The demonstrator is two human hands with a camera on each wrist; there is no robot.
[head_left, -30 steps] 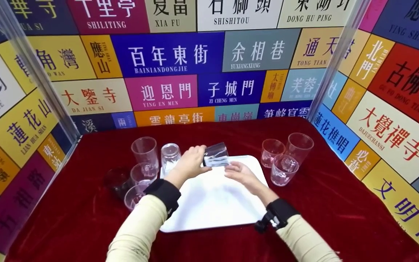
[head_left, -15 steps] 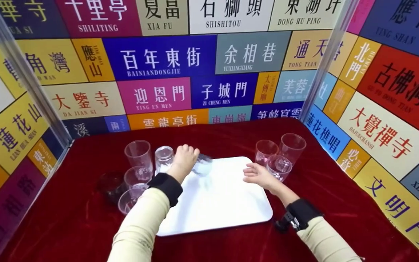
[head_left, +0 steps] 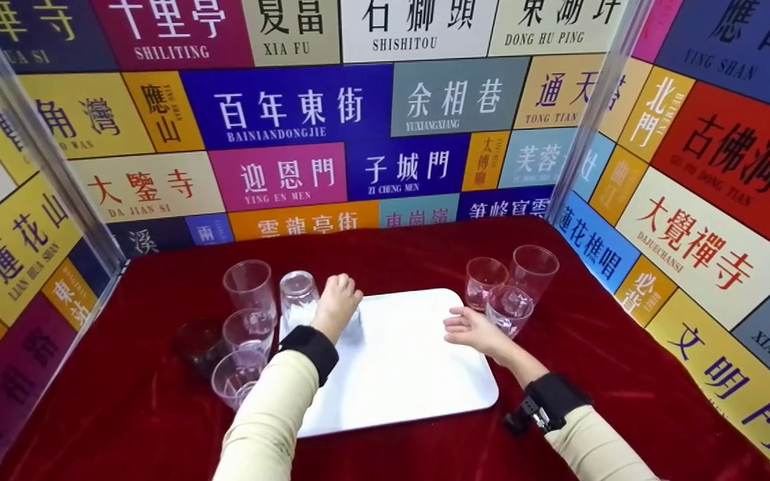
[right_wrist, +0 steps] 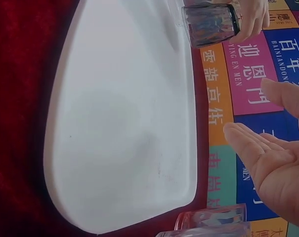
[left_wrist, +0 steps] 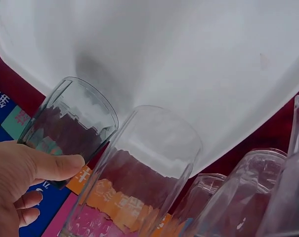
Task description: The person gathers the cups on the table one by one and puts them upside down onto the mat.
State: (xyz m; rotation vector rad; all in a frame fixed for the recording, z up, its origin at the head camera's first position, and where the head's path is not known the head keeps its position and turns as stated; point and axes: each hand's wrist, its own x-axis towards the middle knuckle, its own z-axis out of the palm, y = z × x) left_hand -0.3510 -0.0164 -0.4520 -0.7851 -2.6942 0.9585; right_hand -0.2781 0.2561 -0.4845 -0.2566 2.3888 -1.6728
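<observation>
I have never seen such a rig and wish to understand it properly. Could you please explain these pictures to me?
There is no machine; a person works bare-handed, wearing a black band on each wrist. The wide picture comes from a camera on the head; the two closer ones come from cameras on the wrists. On the red cloth lies a white tray, with a clear glass upside down on it. More glasses are to its left and right. The left hand grips a dark glass with its rim toward the tray; whether it touches is unclear. The right hand holds nothing.
</observation>
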